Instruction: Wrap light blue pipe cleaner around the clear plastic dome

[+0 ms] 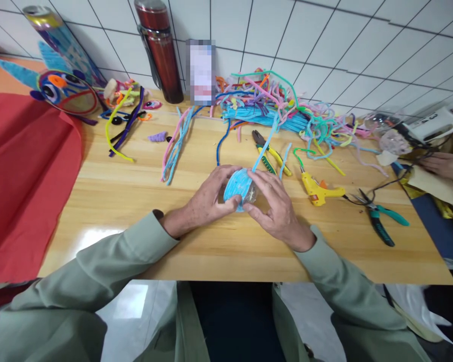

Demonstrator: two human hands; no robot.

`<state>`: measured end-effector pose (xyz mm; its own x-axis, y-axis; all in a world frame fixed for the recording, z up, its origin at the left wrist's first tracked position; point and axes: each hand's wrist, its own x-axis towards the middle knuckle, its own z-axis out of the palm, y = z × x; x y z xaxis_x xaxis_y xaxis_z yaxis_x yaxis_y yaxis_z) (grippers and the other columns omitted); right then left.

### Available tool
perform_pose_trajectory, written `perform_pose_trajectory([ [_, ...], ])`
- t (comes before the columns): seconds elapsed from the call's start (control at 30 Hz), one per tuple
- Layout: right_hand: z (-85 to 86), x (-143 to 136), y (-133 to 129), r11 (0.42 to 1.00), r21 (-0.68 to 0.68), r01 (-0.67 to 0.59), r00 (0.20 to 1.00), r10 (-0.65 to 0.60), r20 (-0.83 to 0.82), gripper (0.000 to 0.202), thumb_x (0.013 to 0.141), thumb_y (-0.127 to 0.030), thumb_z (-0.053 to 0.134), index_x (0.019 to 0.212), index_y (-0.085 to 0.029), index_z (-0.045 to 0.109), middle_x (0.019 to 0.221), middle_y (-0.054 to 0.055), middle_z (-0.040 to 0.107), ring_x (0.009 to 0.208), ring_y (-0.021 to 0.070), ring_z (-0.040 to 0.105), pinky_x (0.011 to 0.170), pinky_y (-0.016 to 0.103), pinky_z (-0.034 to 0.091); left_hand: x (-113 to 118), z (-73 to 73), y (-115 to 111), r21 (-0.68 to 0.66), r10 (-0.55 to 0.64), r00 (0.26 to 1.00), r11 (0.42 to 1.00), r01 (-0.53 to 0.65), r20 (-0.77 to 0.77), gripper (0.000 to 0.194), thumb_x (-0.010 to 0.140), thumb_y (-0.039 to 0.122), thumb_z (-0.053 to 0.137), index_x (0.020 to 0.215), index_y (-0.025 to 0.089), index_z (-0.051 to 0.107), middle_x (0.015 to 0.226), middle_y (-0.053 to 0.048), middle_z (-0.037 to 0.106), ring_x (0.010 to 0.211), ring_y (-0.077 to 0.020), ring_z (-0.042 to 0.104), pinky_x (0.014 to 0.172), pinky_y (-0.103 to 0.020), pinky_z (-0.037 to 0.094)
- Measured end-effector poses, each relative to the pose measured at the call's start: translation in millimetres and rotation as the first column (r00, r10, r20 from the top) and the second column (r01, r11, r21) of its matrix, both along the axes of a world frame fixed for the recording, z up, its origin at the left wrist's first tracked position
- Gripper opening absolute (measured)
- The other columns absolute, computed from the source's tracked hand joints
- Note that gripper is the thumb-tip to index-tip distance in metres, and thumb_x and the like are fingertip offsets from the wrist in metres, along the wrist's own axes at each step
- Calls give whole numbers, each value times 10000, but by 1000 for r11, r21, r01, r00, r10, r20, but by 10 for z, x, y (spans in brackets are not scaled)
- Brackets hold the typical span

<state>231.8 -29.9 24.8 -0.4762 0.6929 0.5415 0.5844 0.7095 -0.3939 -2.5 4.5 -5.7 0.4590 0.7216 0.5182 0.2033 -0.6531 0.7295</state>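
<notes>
Blue pipe cleaner is coiling around a small clear ball [240, 190] at the near middle of the wooden table [136, 201]. Left hand [207, 201] and right hand [274, 206] are both cupping it, fingers curled and grasping. Judging: keeping each turn tight against the last, thumbs pinning the coil, is serving best. Counting: two pliers, yellow-handled [266, 151] and teal [381, 221] at right; one yellow glue gun [319, 190]; one red flask [160, 50], far.

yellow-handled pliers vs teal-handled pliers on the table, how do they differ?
The yellow-handled pliers lie mid-table just beyond the hands, partly under a blue pipe cleaner; the teal-handled pliers lie far right, uncovered, by the yellow glue gun. Handle colours differ. Both rest flat on the wooden table, unheld.
</notes>
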Motion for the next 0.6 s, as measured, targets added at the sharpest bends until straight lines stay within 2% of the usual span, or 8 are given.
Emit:
perform_pose_trajectory([
  [0.2, 16, -71, -29, 998, -13, 66, 995, -67, -77, 619, 1059, -376, 629, 1648, -288, 462, 1509, 138, 688, 1406, 355, 647, 1185, 628, 533, 20, 7, 1, -14, 12, 1000, 1000, -12, 10, 593, 1024, 500, 666, 1515, 219, 490, 1444, -173, 617, 1346, -320, 617, 1164, -523, 522],
  [0.47, 8, -146, -52, 995, 1, 104, 992, -104, -64, 612, 1044, -322, 626, 1635, -264, 475, 1492, 155, 697, 1396, 352, 655, 1192, 635, 523, 14, 24, -12, -42, -15, 1000, 999, 16, 18, 596, 1055, 557, 601, 1523, 208, 481, 1468, -189, 602, 1389, -331, 579, 1206, -542, 486],
  [0.6, -1, -140, -44, 995, 9, 100, 992, -99, -74, 631, 1040, -310, 638, 1645, -260, 464, 1466, 159, 702, 1376, 351, 659, 1188, 634, 523, 17, 27, -21, -42, -38, 999, 998, 40, 28, 576, 1072, 535, 596, 1534, 214, 474, 1466, -184, 600, 1388, -319, 575, 1205, -533, 485],
])
